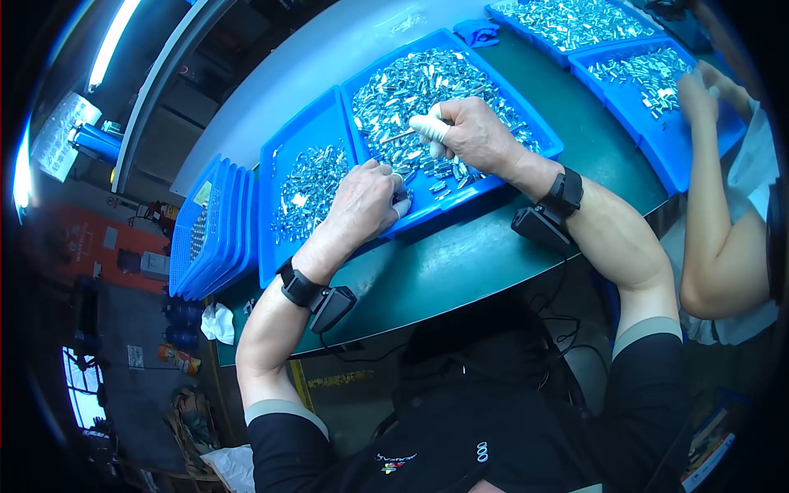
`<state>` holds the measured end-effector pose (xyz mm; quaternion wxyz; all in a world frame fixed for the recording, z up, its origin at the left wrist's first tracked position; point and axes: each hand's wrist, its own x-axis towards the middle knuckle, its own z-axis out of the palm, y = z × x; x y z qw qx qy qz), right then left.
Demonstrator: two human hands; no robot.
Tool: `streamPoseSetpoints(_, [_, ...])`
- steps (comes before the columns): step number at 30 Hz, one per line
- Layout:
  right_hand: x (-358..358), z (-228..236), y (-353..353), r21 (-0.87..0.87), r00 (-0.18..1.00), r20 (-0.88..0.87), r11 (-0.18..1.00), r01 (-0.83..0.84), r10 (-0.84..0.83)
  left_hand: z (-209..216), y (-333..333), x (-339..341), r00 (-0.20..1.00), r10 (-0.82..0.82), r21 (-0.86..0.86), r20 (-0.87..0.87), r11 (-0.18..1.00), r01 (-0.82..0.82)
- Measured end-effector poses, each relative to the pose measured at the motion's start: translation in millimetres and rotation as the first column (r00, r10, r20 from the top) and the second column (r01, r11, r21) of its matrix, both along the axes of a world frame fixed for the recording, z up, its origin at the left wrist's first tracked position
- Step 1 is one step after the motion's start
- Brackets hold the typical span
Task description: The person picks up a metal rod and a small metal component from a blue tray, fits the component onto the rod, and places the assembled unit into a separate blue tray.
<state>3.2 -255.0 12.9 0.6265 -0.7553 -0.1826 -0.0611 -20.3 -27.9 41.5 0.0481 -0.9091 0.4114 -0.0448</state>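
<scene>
My right hand (470, 135) hovers over a blue tray (538, 135) heaped with small shiny metal parts (411, 86). White finger cots cover its thumb and forefinger, which pinch a thin metal tool (397, 135). My left hand (362, 201) rests curled on the near edge of that tray, fingertips in white cots pressing on a few parts. To its left lies a second blue tray (300, 135) holding a smaller spread of the same parts (308, 185). Both wrists wear black bands with small black boxes.
A stack of blue trays (209, 234) stands at the table's left end. Two more blue trays of parts (637, 99) lie at the far right, where another person's arm (708, 214) reaches in. The dark green table edge (460, 271) runs just before me.
</scene>
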Motion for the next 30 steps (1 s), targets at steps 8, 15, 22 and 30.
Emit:
streamPoseSetpoints(8, [-2.9, 4.4, -0.2, 0.029, 1.000, 0.002, 0.999, 0.019, -0.019, -3.5, -0.5, 31.9, 0.979, 0.184, -0.331, 0.091, 0.932, -0.145])
streamPoseSetpoints(15, [0.4, -0.2, 0.1, 0.010, 0.999, -0.028, 1.000, 0.017, -0.017, -16.9, 13.7, 41.0, 0.917, 0.322, -0.564, -0.234, 0.724, -0.398])
streamPoseSetpoints(22, [-0.9, 1.2, -1.4, -0.066, 0.996, -0.070, 0.996, -0.054, 0.049, -24.3, 13.1, 33.2, 0.797, -0.179, -0.817, -0.577, 0.118, -0.565])
streamPoseSetpoints(30, [-2.8, 3.7, -1.1, 0.041, 0.999, -0.038, 0.999, -0.011, 0.012, -29.8, 2.8, 18.8, 0.716, -0.358, -0.773, -0.599, 0.027, -0.633])
